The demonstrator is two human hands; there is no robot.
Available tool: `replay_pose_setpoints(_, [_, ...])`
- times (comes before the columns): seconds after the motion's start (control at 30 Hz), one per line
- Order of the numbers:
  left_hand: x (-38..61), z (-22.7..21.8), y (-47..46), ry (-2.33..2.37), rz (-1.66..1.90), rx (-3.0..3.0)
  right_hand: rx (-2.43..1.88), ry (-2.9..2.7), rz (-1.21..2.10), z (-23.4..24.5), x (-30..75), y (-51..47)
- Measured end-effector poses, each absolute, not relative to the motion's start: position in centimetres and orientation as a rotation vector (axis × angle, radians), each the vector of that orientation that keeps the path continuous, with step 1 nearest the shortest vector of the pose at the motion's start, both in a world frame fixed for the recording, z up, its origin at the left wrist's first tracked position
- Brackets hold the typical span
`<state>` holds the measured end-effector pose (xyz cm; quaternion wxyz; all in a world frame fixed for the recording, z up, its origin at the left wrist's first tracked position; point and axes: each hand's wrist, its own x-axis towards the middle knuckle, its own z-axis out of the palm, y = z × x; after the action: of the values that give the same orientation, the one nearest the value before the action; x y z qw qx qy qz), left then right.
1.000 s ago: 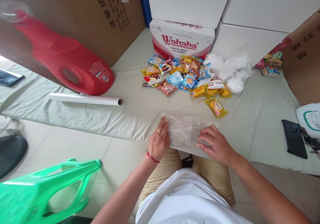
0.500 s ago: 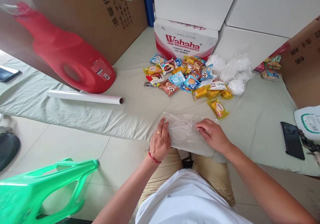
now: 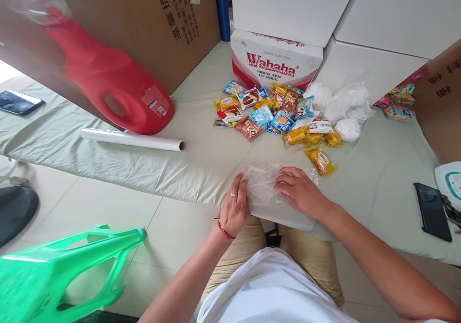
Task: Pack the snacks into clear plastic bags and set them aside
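Note:
A clear plastic bag [image 3: 264, 186] lies flattened and wrinkled at the table's front edge. My left hand [image 3: 235, 205] rests on its left end, fingers stretched forward. Over the bag's right half is my right hand [image 3: 300, 191], its fingers extended and slightly apart, touching the film. Just beyond, a single yellow-wrapped snack [image 3: 321, 161] lies apart from a pile of small wrapped snacks [image 3: 261, 116]. Crumpled clear plastic [image 3: 344, 104] sits at the right of that pile.
Behind the snacks stands a Wahaha water carton [image 3: 275, 61]. To the left are a red jug [image 3: 118, 85] and a white roll [image 3: 133, 139]. A black phone [image 3: 432, 211] lies at right, another phone [image 3: 20, 102] at far left. A green stool [image 3: 72, 270] lies on the floor.
My right hand has gone from a pinch at the bag's right side to fingers laid across the film. My left hand stays at the left end. The view has shifted slightly.

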<state>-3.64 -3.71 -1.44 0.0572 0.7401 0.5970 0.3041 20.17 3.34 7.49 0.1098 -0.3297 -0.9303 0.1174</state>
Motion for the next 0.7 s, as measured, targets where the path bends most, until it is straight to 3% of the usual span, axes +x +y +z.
replay_pose_setpoints(0.37, [-3.7, -2.5, -4.0, 1.825, 1.081, 2.331, -1.406, -2.022, 1.014, 8.0, 22.3, 8.0])
replay_pose_setpoints(0.7, [-3.9, -2.0, -3.7, 1.785, 1.142, 2.343, -1.489, -1.895, 1.371, 8.7, 19.9, 17.0])
